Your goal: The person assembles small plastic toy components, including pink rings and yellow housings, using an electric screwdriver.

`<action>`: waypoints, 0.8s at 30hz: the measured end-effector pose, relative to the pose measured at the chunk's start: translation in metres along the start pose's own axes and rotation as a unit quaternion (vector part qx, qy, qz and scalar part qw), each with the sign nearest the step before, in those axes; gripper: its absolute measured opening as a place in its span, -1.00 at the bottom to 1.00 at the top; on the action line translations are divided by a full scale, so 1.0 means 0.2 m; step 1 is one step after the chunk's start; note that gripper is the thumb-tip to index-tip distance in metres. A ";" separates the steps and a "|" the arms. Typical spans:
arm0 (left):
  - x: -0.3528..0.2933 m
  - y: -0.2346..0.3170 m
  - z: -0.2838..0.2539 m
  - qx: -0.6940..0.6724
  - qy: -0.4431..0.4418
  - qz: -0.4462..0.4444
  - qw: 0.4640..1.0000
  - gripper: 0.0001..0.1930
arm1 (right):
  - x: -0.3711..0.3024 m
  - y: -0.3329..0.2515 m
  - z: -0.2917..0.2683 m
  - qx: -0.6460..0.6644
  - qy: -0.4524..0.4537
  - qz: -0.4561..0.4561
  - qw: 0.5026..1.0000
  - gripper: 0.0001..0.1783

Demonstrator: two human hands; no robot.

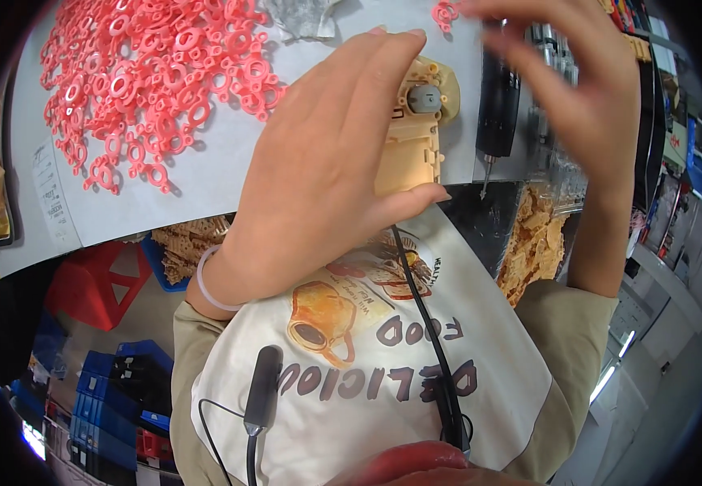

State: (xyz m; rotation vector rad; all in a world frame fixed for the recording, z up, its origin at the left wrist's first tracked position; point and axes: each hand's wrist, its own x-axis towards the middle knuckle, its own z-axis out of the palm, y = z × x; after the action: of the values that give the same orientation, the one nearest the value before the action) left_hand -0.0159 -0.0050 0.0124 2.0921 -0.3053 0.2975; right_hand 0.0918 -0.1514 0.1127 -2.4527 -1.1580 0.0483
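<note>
My left hand is closed around a cream plastic housing, with the thumb along its near edge and the fingers across its far end. A round grey part sits inside the housing. The palm hides the housing's left side. My right hand is raised at the upper right, blurred, its fingers apart. Close to its fingertips lies a small pink plastic ring piece; whether they touch is unclear. Below those fingers, a black electric screwdriver points its bit toward me.
A large heap of pink ring pieces covers the left of the white table. A clear plastic bag lies behind. Cream parts fill a blue bin below the table edge. More cream pieces lie right. A black cable crosses my apron.
</note>
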 end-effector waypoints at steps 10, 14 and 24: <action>0.00 0.02 -0.02 0.003 -0.014 -0.015 1.000 -0.03 | 0.24 0.32 0.29 0.002 -0.153 -0.049 0.987 -0.83; 0.00 0.01 -0.03 0.009 -0.020 -0.019 1.000 -0.02 | 0.23 0.30 0.28 -0.070 -0.092 -0.081 0.990 -0.88; 0.00 0.04 -0.05 0.026 -0.027 -0.018 0.999 -0.04 | 0.17 0.25 0.17 0.094 0.020 -0.037 0.995 -0.87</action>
State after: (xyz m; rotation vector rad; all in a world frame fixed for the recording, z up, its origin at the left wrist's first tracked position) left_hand -0.0183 -0.0006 0.0234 2.1563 -0.2956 0.2303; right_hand 0.1432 -0.1425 0.0662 -2.2363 -1.1700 0.0814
